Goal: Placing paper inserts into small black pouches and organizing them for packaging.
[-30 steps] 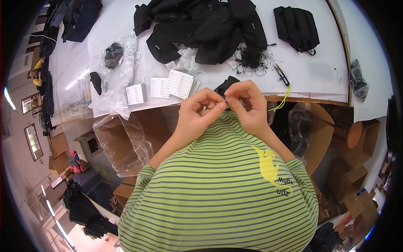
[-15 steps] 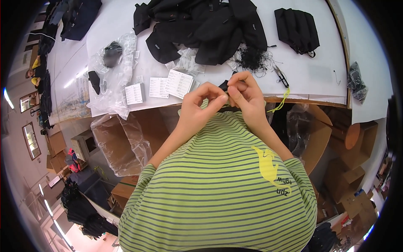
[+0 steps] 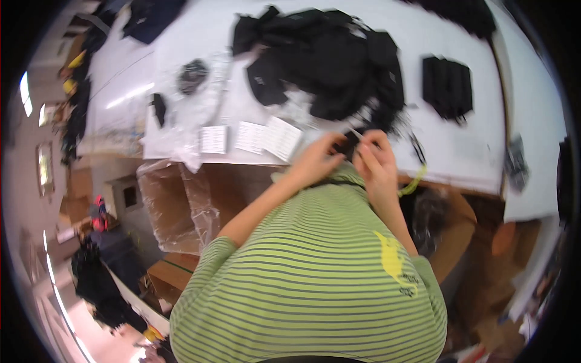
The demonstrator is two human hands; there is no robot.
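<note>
Black cloth (image 3: 347, 146) sits at the front edge of the table (image 3: 466, 145), gripped in the left hand (image 3: 319, 160); the right hand (image 3: 376, 162) pinches a blurred pale strip (image 3: 356, 132). Clear plastic (image 3: 198, 206) lines a cardboard box (image 3: 162, 202) below.

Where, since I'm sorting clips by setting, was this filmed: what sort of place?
Probably a sewing or packing workshop: a heap of black fabric goods and flat white printed cards lie on a long white worktable, with brown cardboard boxes below.
</note>
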